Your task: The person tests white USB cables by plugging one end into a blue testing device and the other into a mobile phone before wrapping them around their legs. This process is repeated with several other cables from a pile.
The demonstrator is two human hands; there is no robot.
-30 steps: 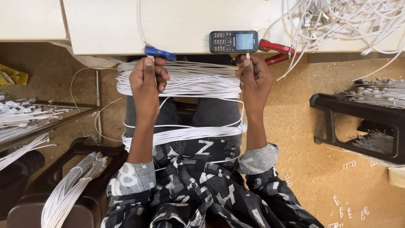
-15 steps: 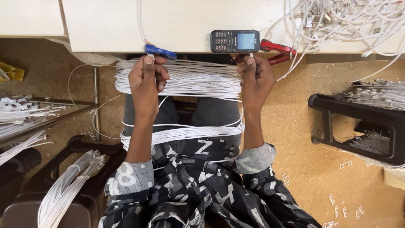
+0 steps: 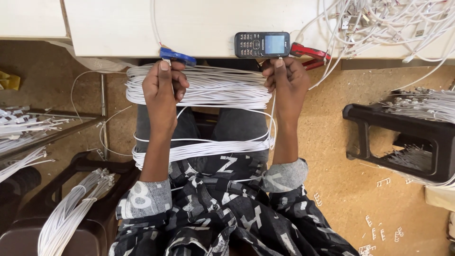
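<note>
A long coil of thin white cable (image 3: 222,87) is stretched between my two hands below the table edge. My left hand (image 3: 163,90) is closed around its left end, and my right hand (image 3: 286,80) grips its right end. A lower band of the same cable (image 3: 204,149) runs across my lap by my forearms. A blue-handled tool (image 3: 177,56) lies on the table edge just above my left hand. A black keypad phone (image 3: 262,44) rests on the table above my right hand, beside a red-handled tool (image 3: 310,52).
The pale table (image 3: 199,26) carries a tangle of white cables (image 3: 384,21) at the right. A black stool (image 3: 403,137) with cable bundles stands at the right. Dark stools (image 3: 80,208) with white bundles and a rack sit at the left. Small clippings litter the floor.
Both hands keep their grip on the coil. The view has shifted only slightly.
</note>
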